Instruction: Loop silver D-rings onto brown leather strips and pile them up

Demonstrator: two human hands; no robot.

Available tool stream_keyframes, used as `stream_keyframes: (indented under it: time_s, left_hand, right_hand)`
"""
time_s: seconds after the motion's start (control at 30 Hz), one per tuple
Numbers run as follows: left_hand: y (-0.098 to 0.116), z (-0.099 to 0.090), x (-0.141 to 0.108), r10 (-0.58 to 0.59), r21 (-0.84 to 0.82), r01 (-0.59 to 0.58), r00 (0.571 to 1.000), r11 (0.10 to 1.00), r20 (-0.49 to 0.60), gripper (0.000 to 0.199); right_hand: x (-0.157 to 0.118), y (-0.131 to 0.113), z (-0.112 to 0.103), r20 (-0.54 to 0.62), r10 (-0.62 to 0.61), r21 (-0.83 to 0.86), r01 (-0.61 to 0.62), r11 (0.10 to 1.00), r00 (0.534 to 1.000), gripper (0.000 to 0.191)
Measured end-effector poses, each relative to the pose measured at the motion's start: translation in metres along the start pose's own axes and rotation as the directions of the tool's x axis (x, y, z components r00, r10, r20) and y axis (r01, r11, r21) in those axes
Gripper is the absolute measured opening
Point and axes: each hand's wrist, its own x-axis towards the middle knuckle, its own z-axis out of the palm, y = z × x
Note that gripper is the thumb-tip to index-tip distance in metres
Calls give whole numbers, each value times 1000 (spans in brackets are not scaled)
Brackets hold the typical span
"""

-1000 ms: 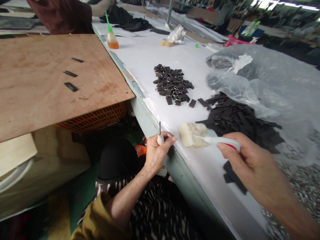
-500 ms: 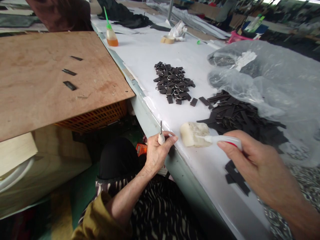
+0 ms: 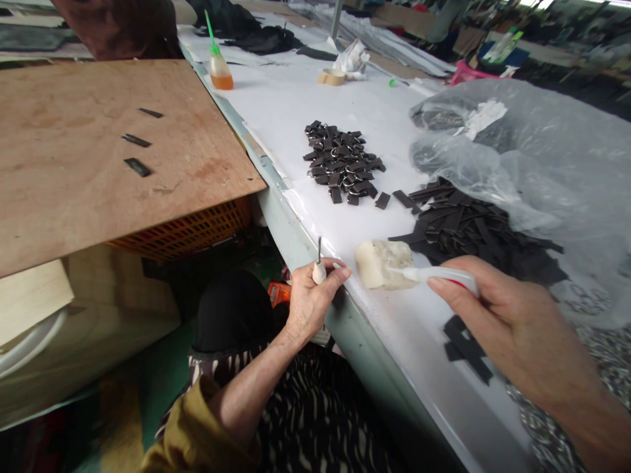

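Note:
My right hand [image 3: 513,322] is closed around a small white squeeze bottle [image 3: 458,276] with a red mark. Its long pointed nozzle reaches onto a yellowish-white block [image 3: 382,264] on the table. My left hand [image 3: 313,299] is at the table's edge, fingers closed on a white cone-shaped piece [image 3: 319,272] with a thin dark pin standing up from it. A small white tip also shows by its fingertips. Beyond the block lie a heap of dark strips [image 3: 473,230] and a pile of short dark tabs with metal rings [image 3: 342,161].
A clear plastic bag [image 3: 532,151] spreads over the right side. Many metal rings [image 3: 547,420] lie near my right wrist. Farther back are a bottle of orange liquid [image 3: 221,72] and a tape roll [image 3: 332,77]. A plywood board [image 3: 98,177] is at the left.
Almost nothing has changed. Both hands keep their grips, and the nozzle stays at the block.

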Motion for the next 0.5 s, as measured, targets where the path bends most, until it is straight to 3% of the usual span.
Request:
stream_keyframes:
  time_s: [0.5]
  left_hand:
    - [-1,0,1,18,-6,-18,1000,1000,-5,20]
  right_hand:
    - [1,2,0,-26,-43,-1,43,999,999,34]
